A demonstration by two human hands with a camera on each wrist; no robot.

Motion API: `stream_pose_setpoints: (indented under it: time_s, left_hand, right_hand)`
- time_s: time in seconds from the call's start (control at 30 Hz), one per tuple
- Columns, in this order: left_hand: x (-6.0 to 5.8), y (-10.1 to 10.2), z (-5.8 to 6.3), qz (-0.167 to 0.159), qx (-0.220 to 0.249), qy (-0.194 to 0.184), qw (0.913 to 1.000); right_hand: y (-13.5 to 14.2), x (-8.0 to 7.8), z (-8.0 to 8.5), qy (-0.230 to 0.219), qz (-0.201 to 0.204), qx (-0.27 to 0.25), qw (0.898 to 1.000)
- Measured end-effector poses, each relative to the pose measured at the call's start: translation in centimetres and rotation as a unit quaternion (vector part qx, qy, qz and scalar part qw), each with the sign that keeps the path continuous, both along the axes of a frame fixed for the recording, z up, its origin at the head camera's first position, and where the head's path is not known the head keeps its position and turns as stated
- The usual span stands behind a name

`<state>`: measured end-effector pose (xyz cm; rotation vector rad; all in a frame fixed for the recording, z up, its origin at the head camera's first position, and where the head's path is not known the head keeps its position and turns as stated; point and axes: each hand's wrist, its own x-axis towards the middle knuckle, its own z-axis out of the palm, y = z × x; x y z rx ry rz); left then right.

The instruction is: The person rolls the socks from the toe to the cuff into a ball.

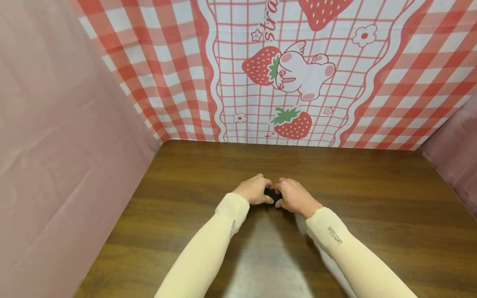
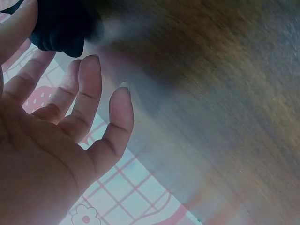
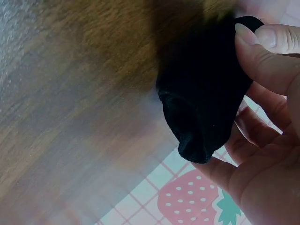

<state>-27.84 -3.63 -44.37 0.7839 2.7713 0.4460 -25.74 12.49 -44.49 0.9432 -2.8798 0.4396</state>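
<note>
A small black sock (image 1: 273,195), bunched into a compact roll, is between the two hands near the middle of the table. My left hand (image 1: 255,189) holds its left side between thumb and forefinger; in the left wrist view the other fingers (image 2: 89,98) curve loosely beside the black cloth (image 2: 63,28). From the other side my right hand (image 1: 296,196) grips the roll. The right wrist view shows the right thumb (image 3: 267,63) pressed on the sock (image 3: 201,89), the fingers behind it and a folded fabric edge facing down. Whether the sock touches the table is hard to tell.
Brown wood-grain table (image 1: 179,223) lies under both forearms. A red-and-white checked cloth with strawberry prints (image 1: 294,124) hangs along the far edge. Pink fabric (image 1: 74,157) hangs on the left, with more on the right. Cream sleeves (image 1: 201,252) cover both forearms.
</note>
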Motion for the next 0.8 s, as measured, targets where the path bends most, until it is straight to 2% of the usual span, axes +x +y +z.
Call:
stream_pose_setpoints:
  time_s: [0.27, 0.5, 0.8]
  left_hand:
    - [0.25, 0.03, 0.12, 0.01, 0.004, 0.02, 0.9997]
    - [0.35, 0.07, 0.39, 0.017, -0.004, 0.017, 0.9997]
    - [0.39, 0.28, 0.8, -0.011, 0.002, 0.038, 0.9992]
  right_hand:
    - [0.19, 0.12, 0.18, -0.031, -0.012, 0.006, 0.999]
    - [0.16, -0.03, 0.23, -0.05, -0.032, 0.019, 0.998]
    - [0.15, -0.48, 0.84, -0.105, -0.031, -0.009, 0.994]
